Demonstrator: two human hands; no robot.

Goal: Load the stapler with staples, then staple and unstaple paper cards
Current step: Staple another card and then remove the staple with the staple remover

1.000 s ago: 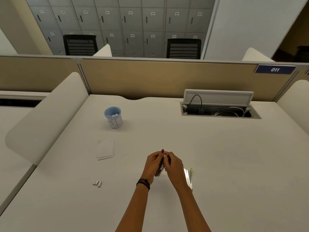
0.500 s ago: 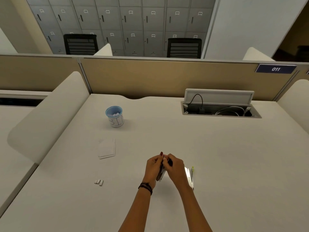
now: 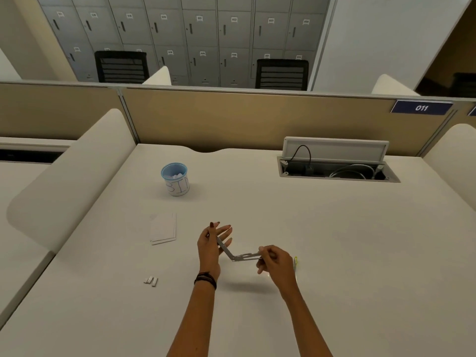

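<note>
the cup (image 3: 175, 179) stood at the back of the desk (image 3: 334, 240). the cards (image 3: 163, 229) lay before it. the staple strips (image 3: 151, 280) lay nearer still.

I'm holding the stapler (image 3: 238, 253) hinged wide open above the desk (image 3: 334, 240), my left hand (image 3: 212, 244) gripping one arm, my right hand (image 3: 274, 261) the other.

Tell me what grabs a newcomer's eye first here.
The stapler, swung wide open in a V, held above the desk between the left hand and right hand. Beyond it to the left, a blue-rimmed cup and a stack of white cards.
</note>
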